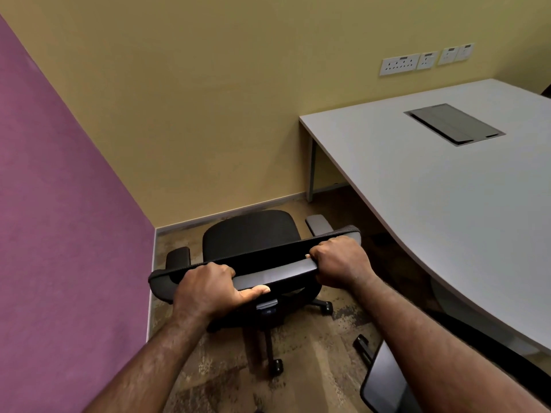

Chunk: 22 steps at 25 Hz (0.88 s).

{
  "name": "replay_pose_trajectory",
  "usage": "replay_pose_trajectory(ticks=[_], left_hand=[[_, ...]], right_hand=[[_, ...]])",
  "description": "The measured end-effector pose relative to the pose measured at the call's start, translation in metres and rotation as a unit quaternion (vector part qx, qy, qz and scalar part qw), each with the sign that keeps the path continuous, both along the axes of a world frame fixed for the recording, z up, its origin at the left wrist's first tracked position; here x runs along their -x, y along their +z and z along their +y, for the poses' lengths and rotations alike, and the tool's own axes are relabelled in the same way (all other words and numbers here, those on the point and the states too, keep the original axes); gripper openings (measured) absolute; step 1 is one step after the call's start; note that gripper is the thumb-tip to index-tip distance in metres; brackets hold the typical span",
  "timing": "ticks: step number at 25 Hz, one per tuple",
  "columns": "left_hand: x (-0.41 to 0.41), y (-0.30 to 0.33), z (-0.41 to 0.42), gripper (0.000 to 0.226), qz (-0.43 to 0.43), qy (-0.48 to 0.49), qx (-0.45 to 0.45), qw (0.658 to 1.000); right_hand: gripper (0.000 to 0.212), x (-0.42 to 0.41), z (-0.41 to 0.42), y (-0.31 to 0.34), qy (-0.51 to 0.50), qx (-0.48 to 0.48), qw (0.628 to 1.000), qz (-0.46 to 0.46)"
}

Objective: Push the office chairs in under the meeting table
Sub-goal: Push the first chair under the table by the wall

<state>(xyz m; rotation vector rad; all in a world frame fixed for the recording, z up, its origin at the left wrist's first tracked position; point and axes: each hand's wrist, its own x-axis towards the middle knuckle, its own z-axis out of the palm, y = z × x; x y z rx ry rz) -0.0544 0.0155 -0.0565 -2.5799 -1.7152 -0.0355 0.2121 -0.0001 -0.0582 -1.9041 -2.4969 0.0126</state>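
Note:
A black office chair (249, 234) on castors stands in the room's corner, left of the white meeting table (447, 198) and clear of its edge. Its seat faces the yellow wall. My left hand (208, 286) grips the left part of the backrest's top rail, thumb under it. My right hand (340, 262) grips the right part of the same rail. A second dark chair's backrest (384, 380) shows at the bottom right, next to the table's near edge; its seat is hidden under my right forearm.
A purple wall (59, 219) closes in on the left and a yellow wall (223, 99) stands ahead. The table has a grey cable hatch (453, 123) and a metal leg (311, 168) near the wall. Patterned brown carpet (220, 371) lies under the chair.

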Motion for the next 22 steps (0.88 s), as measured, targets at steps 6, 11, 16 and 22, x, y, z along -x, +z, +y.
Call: replay_pose_trajectory(ticks=[6,11,16,22], left_hand=[[0.014,-0.001,0.035,0.086,0.004,-0.067,-0.017,0.998],[0.031,-0.001,0.078,0.088,0.008,-0.113,-0.025,0.993],[0.039,-0.002,0.118,0.090,0.004,-0.142,-0.024,0.990],[0.033,-0.004,0.159,0.088,0.004,-0.185,-0.030,0.982]], right_hand=[[0.015,0.012,0.011,-0.002,-0.020,-0.041,0.999,0.009],[0.013,0.031,0.031,-0.005,-0.065,-0.051,0.996,0.014],[0.013,0.045,0.049,-0.006,-0.097,-0.045,0.994,0.007],[0.013,0.047,0.070,-0.007,-0.149,-0.033,0.988,0.003]])
